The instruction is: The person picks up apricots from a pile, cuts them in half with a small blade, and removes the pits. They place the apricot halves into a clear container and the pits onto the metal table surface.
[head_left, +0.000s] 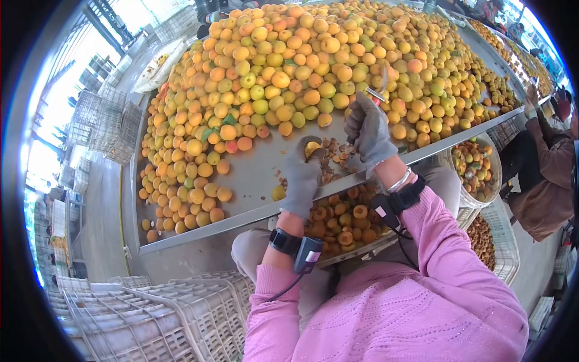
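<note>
My left hand [301,176], in a grey glove, is closed around a yellow apricot [312,147] just above the metal table's front edge. My right hand [368,130], also gloved in grey, grips a small knife [381,84] whose blade points up over the fruit pile. A heap of brown pits [335,158] lies on the table between the two hands. A huge pile of yellow and orange apricots [289,66] covers the metal table [253,175]. Below the table edge, on my lap, sits a tray of halved apricots [347,220].
A bucket of apricots [475,169] stands at the right, beside another person in a brown jacket [546,175]. A crate of pits [482,238] sits lower right. Stacked white plastic crates [151,320] fill the floor at lower left. More wire crates [102,120] stand at the far left.
</note>
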Tool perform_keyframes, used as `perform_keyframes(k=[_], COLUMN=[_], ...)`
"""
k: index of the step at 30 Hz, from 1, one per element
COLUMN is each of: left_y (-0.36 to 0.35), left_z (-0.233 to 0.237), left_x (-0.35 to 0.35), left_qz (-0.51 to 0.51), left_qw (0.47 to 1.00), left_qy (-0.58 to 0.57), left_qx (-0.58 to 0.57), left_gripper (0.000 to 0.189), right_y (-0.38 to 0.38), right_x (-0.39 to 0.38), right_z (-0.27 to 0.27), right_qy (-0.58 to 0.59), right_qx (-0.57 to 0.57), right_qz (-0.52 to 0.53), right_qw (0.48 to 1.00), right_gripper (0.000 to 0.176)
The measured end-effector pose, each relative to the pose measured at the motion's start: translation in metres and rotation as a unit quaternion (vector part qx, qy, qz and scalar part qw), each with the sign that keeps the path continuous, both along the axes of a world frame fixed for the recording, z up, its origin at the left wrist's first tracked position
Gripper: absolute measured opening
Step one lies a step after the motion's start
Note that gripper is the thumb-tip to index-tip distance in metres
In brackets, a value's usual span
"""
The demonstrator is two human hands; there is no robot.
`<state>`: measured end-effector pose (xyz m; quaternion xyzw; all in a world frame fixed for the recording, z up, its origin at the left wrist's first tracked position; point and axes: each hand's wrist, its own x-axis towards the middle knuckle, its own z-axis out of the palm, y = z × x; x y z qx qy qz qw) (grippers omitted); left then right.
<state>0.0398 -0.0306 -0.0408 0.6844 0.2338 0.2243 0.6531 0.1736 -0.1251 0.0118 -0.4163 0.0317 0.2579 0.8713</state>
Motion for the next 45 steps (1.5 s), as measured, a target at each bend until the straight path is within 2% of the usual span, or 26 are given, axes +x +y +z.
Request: perform_keyframes(k=[3,5,6,8,12,13,14,15,16,17,19,20,22,23,27,28,30,31,32,34,35,37,38,40,41,45], left_y=[-0.002,0.002,0.006,0.012,0.002,-0.001,-0.004,-0.008,-0.011,-0.014,-0.019,-0.021,-0.018,-0.016,-0.015,-0.014,-0.012,-0.01,-0.009,-0.012,-0.013,-0.017,-0.018,-0.011,-0.007,-0.007], left_z=[0.0,-0.005,-0.009,-0.014,0.003,0.015,0.023,0.028,0.032,0.032,0.028,0.025,0.021,0.021,0.027,0.025,0.023,0.022,0.021,0.027,0.031,0.037,0.038,0.028,0.028,0.036], left_x=[0.003,0.004,0.004,0.003,-0.006,-0.014,-0.02,-0.023,-0.026,-0.027,-0.023,-0.02,-0.018,-0.017,-0.019,-0.017,-0.015,-0.014,-0.014,-0.015,-0.015,-0.018,-0.02,-0.024,-0.026,-0.034], left_qz=[0.064,0.1,0.098,0.076,0.099,0.032,-0.035,-0.037,-0.162,-0.283,-0.286,-0.287,-0.269,-0.252,-0.186,-0.124,-0.053,-0.041,-0.03,-0.078,-0.129,-0.11,-0.089,-0.089,-0.09,-0.106], left_qw=[0.994,0.962,0.962,0.987,0.995,0.993,0.977,0.977,0.969,0.942,0.942,0.943,0.948,0.953,0.971,0.97,0.96,0.954,0.945,0.937,0.923,0.92,0.914,0.929,0.941,0.944], left_qy=[0.02,0.064,0.064,0.085,0.017,0.042,0.066,0.063,0.005,-0.052,-0.056,-0.058,-0.048,-0.035,-0.024,-0.024,-0.025,-0.08,-0.132,-0.177,-0.225,-0.238,-0.252,-0.238,-0.226,-0.217], left_qx=[0.088,0.245,0.245,0.11,-0.017,-0.109,-0.2,-0.201,-0.189,-0.173,-0.167,-0.159,-0.161,-0.164,-0.147,-0.21,-0.273,-0.287,-0.298,-0.292,-0.284,-0.293,-0.304,-0.27,-0.236,-0.225], left_gripper=[0.019,0.02,0.02,0.027,0.035,0.038,0.042,0.042,0.042,0.042,0.041,0.04,0.039,0.039,0.037,0.038,0.039,0.038,0.038,0.037,0.037,0.037,0.036,0.038,0.041,0.041], right_y=[-0.022,-0.032,-0.036,-0.042,-0.059,-0.063,-0.065,-0.064,-0.06,-0.055,-0.044,-0.039,-0.023,-0.014,-0.01,-0.01,-0.019,-0.021,-0.025,-0.034,-0.032,-0.027,-0.028,-0.032,-0.04,-0.053], right_x=[0.001,0.001,0.001,0.0,0.008,0.014,0.021,0.029,0.033,0.036,0.056,0.062,0.067,0.066,0.078,0.072,0.044,0.032,0.015,-0.017,-0.027,-0.042,-0.045,-0.049,-0.055,-0.06], right_z=[-0.003,-0.005,-0.005,-0.005,-0.008,-0.009,-0.011,-0.013,-0.013,-0.014,-0.031,-0.035,-0.038,-0.036,-0.039,-0.029,-0.001,-0.005,0.002,0.018,0.011,-0.004,-0.005,-0.005,0.011,0.026], right_qy=[-0.047,-0.052,-0.058,-0.066,-0.096,-0.097,-0.141,-0.184,-0.185,-0.285,-0.463,-0.465,-0.519,-0.502,-0.547,-0.549,-0.331,-0.298,-0.297,-0.21,-0.209,-0.316,-0.315,-0.442,-0.41,-0.438], right_qx=[0.01,0.007,0.005,-0.021,-0.091,-0.095,-0.181,-0.264,-0.265,-0.37,-0.51,-0.511,-0.597,-0.641,-0.6,-0.599,-0.438,-0.327,-0.326,-0.13,-0.128,-0.066,-0.065,-0.151,-0.185,-0.236], right_qz=[0.025,0.033,0.04,0.035,0.019,0.017,0.042,0.067,0.066,0.082,0.097,0.099,0.109,0.118,0.159,0.16,0.281,0.258,0.262,0.338,0.338,0.27,0.27,0.216,0.254,0.259], right_qw=[0.999,0.998,0.997,0.997,0.991,0.991,0.972,0.944,0.944,0.88,0.718,0.717,0.602,0.568,0.562,0.56,0.787,0.859,0.858,0.908,0.909,0.907,0.908,0.857,0.857,0.828], right_gripper=[0.029,0.029,0.029,0.029,0.028,0.028,0.026,0.026,0.026,0.027,0.032,0.032,0.033,0.032,0.034,0.034,0.039,0.045,0.045,0.045,0.045,0.044,0.044,0.037,0.029,0.032])
